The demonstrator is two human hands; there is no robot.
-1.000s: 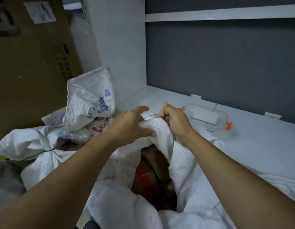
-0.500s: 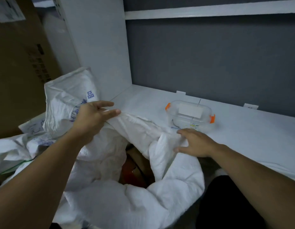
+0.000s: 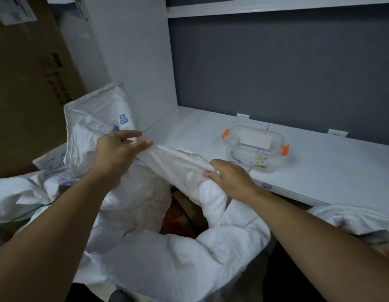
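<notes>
A large white woven sack stands open in front of me, its mouth showing brown and red items inside. My left hand pinches the far left rim of the sack between thumb and fingers, pulling it taut. My right hand lies on the right part of the rim with fingers curled over the bunched fabric. The rim stretches between the two hands, against the edge of the white shelf.
A clear plastic box with orange latches sits on the shelf just beyond my right hand. Another white sack with blue print leans at the left, with more sacks below. A cardboard box stands far left. A grey wall backs the shelf.
Both hands were together at the middle of the rim; they have since spread apart, left hand going left and right hand going right, widening the sack's mouth. The view shifted too.
</notes>
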